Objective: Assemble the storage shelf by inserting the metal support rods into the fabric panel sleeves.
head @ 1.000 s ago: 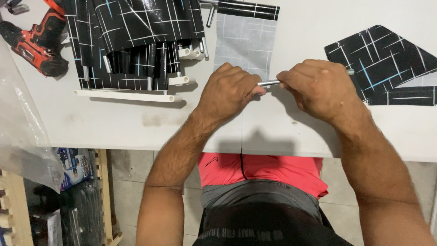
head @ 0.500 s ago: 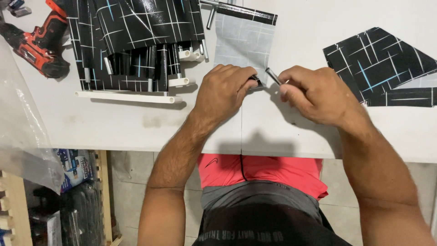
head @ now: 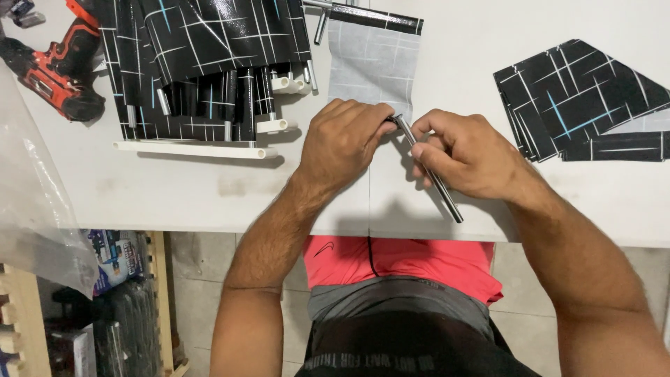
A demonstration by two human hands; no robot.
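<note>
Over white table (head: 209,195), hands pinching metal rod (head: 436,183)

Smooth metal rod (head: 434,176), glossy black sheets (head: 579,98), matt white table (head: 174,188).

rod (head: 436,183) tip hidden by left hand (head: 343,143)

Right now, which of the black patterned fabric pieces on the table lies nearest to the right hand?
The flat stack of black patterned pieces at the table's right side, beside the right hand. The other patterned fabric, wrapped on tubes, lies far left.
</note>
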